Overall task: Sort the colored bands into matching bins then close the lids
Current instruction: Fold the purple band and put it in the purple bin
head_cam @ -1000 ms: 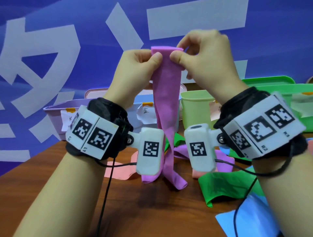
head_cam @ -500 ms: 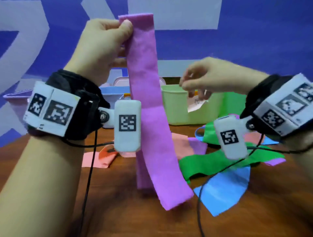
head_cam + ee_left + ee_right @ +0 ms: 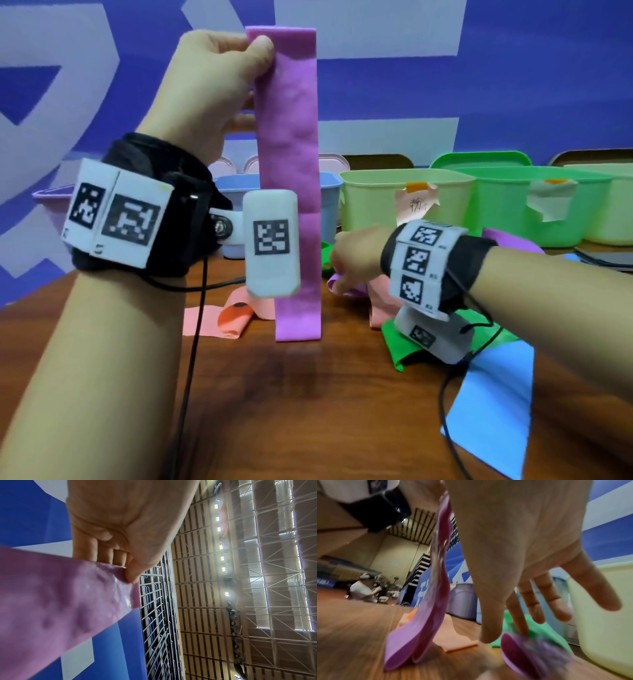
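Observation:
My left hand [image 3: 239, 65] is raised high and pinches the top corner of a long purple band [image 3: 291, 178], which hangs straight down with its lower end on the wooden table [image 3: 308, 411]. The left wrist view shows thumb and fingers [image 3: 130, 573] clamped on that band [image 3: 60, 601]. My right hand [image 3: 346, 263] is low over the pile, fingers spread [image 3: 547, 601], just above a second purple band [image 3: 530, 653] lying on a green band [image 3: 536, 630]. It holds nothing.
A row of open bins stands behind: purple [image 3: 51, 202], blue [image 3: 236, 192], pale yellow-green [image 3: 383, 205] and green [image 3: 513, 205]. Pink bands [image 3: 212, 318], a green band [image 3: 397, 342] and a blue band [image 3: 496, 404] lie on the table.
My right hand let go of the hanging purple band and dropped to the pile on the table. My left hand lifted the band higher, so it now hangs straight.

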Tool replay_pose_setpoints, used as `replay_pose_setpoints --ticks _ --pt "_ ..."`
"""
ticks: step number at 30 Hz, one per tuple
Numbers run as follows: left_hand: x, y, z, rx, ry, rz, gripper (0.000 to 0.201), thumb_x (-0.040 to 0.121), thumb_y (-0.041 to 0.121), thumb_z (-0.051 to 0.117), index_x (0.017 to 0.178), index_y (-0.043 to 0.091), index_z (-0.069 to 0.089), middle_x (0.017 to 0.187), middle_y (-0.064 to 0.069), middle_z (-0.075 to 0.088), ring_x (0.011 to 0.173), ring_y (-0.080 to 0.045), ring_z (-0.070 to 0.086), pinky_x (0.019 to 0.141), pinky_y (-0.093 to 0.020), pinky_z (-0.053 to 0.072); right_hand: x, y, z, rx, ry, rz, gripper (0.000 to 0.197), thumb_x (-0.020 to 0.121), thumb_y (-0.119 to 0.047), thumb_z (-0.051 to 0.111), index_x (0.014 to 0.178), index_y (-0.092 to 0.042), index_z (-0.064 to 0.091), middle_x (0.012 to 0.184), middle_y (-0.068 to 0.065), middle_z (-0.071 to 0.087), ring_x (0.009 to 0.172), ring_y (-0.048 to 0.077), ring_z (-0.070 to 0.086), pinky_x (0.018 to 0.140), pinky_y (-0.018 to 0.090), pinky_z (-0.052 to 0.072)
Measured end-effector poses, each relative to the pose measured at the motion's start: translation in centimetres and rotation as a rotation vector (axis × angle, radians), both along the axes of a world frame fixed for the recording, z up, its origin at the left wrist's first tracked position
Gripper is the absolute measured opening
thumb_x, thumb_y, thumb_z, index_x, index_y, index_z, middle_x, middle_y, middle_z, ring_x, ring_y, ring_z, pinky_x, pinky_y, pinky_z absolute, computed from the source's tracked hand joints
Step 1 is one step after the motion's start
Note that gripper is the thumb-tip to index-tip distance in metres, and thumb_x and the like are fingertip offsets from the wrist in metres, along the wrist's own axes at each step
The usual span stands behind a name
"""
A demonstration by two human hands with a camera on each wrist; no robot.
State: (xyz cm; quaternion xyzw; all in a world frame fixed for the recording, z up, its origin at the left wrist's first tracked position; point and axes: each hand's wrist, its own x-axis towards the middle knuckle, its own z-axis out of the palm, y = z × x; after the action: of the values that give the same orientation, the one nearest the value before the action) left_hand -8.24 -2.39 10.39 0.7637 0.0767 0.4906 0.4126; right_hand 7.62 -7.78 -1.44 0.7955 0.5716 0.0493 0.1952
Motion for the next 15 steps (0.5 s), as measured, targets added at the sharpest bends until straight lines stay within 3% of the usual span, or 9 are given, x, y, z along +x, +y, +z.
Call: replay_pose_setpoints --ticks 2,5,7,9,11,13,15 --pt "-0.1 0.1 0.0 -0.001 -0.008 0.002 0.024 0.099 0.02 0.046 0.082 0.019 0.064 0.077 0.006 0.058 0.063 -0.004 0.059 0.054 -0.019 0.05 -0.6 0.5 0.0 -0.049 -0.076 -0.023 0.047 0.083 -0.058 0.054 0.08 -0.011 0.061 0.084 0.004 0.06 0.071 0.022 0.06 0.061 0.03 0.048" --pt "-0.2 0.4 0.1 -0.003 -0.005 0.007 0.023 0.098 0.021 0.046 0.084 0.02 0.064 0.076 0.008 0.059 0.064 -0.005 0.06 0.056 -0.02 0.051 -1.0 0.7 0.3 -0.065 -0.02 -0.076 0.031 0.086 -0.041 0.061 0.105 -0.016 0.063 0.071 -0.003 0.05 0.059 0.013 0.049 0.049 0.023 0.038" --pt "-0.2 0.6 0.2 -0.012 -0.006 0.003 0.023 0.098 0.021 0.047 0.084 0.02 0.065 0.073 0.009 0.059 0.062 -0.006 0.059 0.054 -0.021 0.05 -0.8 1.0 0.5 -0.063 -0.053 -0.045 0.021 0.083 -0.037 0.066 0.089 -0.017 0.065 0.065 -0.003 0.05 0.057 0.014 0.053 0.052 0.023 0.046" --pt "-0.3 0.8 0.2 -0.021 -0.009 0.002 0.023 0.098 0.021 0.047 0.084 0.02 0.065 0.071 0.01 0.059 0.06 -0.005 0.06 0.054 -0.021 0.05 -0.1 0.9 1.3 0.019 -0.033 -0.008 0.03 0.08 -0.039 0.067 0.075 -0.01 0.066 0.064 0.003 0.054 0.064 0.022 0.059 0.063 0.024 0.051" --pt "-0.2 0.9 0.1 -0.028 -0.009 0.002 0.023 0.098 0.021 0.047 0.084 0.02 0.065 0.067 0.012 0.06 0.059 -0.004 0.06 0.054 -0.021 0.05 0.7 0.3 2.9 0.127 0.093 0.021 0.036 0.084 -0.038 0.064 0.071 -0.004 0.064 0.062 0.006 0.049 0.058 0.019 0.047 0.052 0.02 0.038" --pt "-0.1 0.8 0.0 -0.03 -0.004 0.001 0.023 0.098 0.021 0.048 0.084 0.02 0.065 0.064 0.015 0.061 0.058 -0.002 0.061 0.053 -0.02 0.05 1.2 -1.0 4.9 0.235 0.166 0.052 0.036 0.085 -0.035 0.063 0.061 -0.009 0.057 0.054 0.005 0.042 0.05 0.014 0.036 0.041 0.016 0.028" --pt "0.1 0.6 -0.1 -0.024 0.003 0.003 0.021 0.098 0.021 0.048 0.086 0.02 0.066 0.068 0.013 0.062 0.059 -0.002 0.062 0.054 -0.02 0.05 1.8 -2.1 6.6 0.351 0.235 0.053 0.034 0.085 -0.034 0.064 0.058 -0.014 0.057 0.052 0.003 0.045 0.049 0.013 0.038 0.04 0.013 0.028"
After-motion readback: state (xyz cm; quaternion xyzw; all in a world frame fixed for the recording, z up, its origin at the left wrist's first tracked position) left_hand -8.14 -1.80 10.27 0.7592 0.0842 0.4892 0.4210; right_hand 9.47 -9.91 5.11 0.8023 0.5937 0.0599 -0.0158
